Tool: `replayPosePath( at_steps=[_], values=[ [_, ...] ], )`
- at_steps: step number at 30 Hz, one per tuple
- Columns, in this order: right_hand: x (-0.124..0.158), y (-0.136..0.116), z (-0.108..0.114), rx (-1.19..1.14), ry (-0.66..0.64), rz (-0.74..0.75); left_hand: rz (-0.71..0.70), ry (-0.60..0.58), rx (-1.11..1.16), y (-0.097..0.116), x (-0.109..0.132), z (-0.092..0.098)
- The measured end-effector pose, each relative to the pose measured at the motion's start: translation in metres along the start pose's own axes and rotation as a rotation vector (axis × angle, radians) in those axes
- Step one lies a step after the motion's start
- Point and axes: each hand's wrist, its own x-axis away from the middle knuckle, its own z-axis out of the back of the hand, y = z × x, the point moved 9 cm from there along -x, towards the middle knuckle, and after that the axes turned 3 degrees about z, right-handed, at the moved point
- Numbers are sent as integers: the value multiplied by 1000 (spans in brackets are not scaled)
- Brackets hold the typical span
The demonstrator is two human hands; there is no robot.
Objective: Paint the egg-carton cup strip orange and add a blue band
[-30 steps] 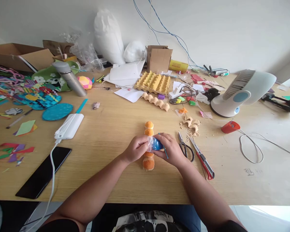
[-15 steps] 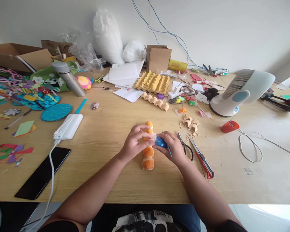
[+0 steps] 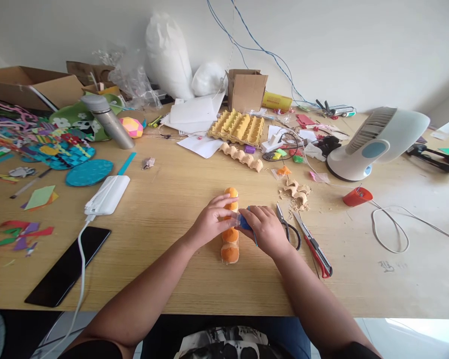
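In my right hand (image 3: 267, 229) is a small blue packet (image 3: 244, 223) in clear plastic, with a thin blue strip sticking out under the fingers. My left hand (image 3: 214, 219) pinches the packet's clear plastic end between thumb and fingers. Both hands are over a strip of egg carton (image 3: 230, 253) whose cups are covered in orange, standing lengthwise away from me on the table. The hands hide its middle cups. Just right of my right hand lie black-handled scissors (image 3: 292, 233) and a red box cutter (image 3: 316, 249).
Carton scraps (image 3: 296, 192), a yellow egg tray (image 3: 236, 127) and a bare carton strip (image 3: 241, 158) lie beyond the hands. A white fan (image 3: 374, 144) and a red cup (image 3: 357, 196) stand right. To the left are a power bank (image 3: 107, 195), a black phone (image 3: 69, 267) and a steel bottle (image 3: 110, 124).
My right hand has turned over the blue packet, its fingers now covering more of it. My left fingers have closed in on the clear plastic end. The orange carton strip stays put.
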Motion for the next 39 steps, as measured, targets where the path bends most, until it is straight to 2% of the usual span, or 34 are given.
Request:
replayPosePath(
  at_steps=[6, 16, 25, 28, 33, 35, 39],
  values=[
    [1, -2, -2, 3, 3, -1, 23, 80, 21, 1, 3, -2],
    [0, -4, -3, -39, -52, -28, -112, 154, -4, 20, 6, 4],
    [0, 5, 0, -61, -2, -64, -180, 274, 1, 28, 9, 13],
    [0, 8, 2, -89, 38, -94, -103, 259, 138, 18, 8, 12],
    [2, 16, 0, -165, 69, -178, 139, 184, 544, -11, 8, 1],
    [3, 21, 1, -195, 91, -228, 211, 216, 681, -20, 8, 0],
    [5, 27, 3, -235, 115, -290, 307, 391, 903, -37, 6, 10]
  ],
)
